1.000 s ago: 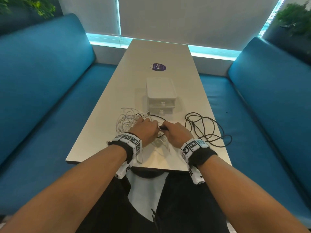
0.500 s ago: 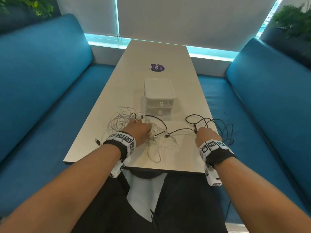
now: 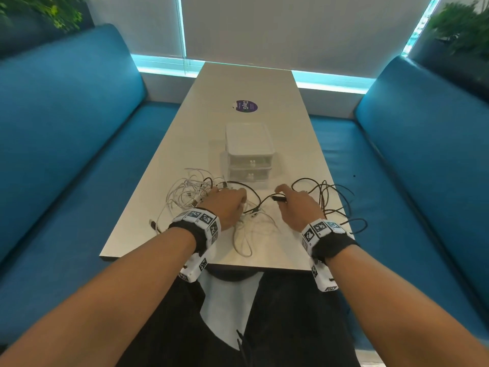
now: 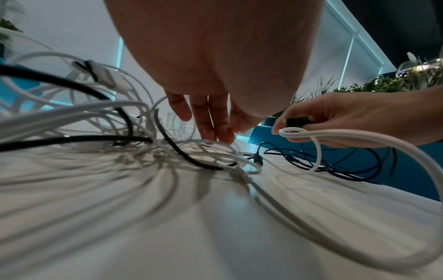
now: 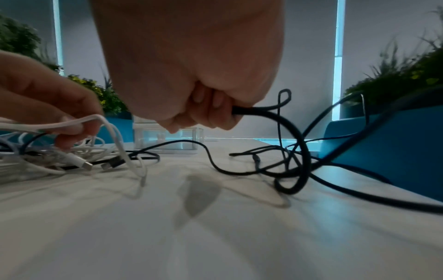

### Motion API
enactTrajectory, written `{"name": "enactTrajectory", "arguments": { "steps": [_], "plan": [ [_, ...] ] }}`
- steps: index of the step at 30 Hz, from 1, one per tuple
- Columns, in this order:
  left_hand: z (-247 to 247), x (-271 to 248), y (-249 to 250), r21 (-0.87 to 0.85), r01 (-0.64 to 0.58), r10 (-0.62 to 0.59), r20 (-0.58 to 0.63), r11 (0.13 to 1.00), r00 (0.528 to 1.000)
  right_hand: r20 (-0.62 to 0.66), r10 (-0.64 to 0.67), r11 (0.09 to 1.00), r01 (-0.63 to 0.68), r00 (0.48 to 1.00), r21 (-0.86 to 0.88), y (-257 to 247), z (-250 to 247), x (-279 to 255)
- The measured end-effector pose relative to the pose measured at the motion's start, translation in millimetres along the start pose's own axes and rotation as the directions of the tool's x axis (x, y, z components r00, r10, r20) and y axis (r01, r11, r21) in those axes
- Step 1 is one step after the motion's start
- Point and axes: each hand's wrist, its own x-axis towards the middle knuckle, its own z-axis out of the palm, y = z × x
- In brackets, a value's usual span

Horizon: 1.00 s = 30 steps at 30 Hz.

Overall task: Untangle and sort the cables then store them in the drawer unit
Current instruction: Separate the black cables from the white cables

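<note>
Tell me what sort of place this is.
Probably a seating booth in an office or café: blue padded benches flank a long white table, roller blinds cover the windows, and leafy plants stand behind them.

On the counter, white cables crowd the near left and black cables the near right edge, with the drawer unit between, leaving bare lanes beside the unit and the far half open.
</note>
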Motion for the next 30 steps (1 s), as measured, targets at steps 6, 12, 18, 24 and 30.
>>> {"name": "enactTrajectory", "arguments": {
  "steps": [6,12,18,24,30],
  "plan": [
    [3.7,1.8,8.1,0.039,-0.049,0.047,0.063,0.998,0.997,0.131,-0.097,0.994,0.102,0.987,-0.034,-14.6,9.0,9.6],
    [6.6,-7.6,-6.0,0.008,-0.058,0.058,0.063,0.998,0.996,0.152,-0.021,0.969,0.058,0.988,-0.241,-8.6,19.3,12.8],
    [6.5,-6.2,-9.0,0.014,-0.063,0.062,0.072,0.998,0.996,0.076,0.133,0.938,-0.100,0.988,-0.332,13.6,12.0,8.5],
    [6.4,-9.1,-7.5,0.024,-0.052,0.051,0.060,0.998,0.997,-0.024,0.340,0.918,-0.337,0.940,-0.208,33.0,3.9,3.7],
    [5.1,-7.3,-6.6,0.026,-0.049,0.047,0.081,0.998,0.996,-0.024,0.404,0.865,-0.390,0.915,-0.316,47.5,-6.8,-2.8]
  ]
}}
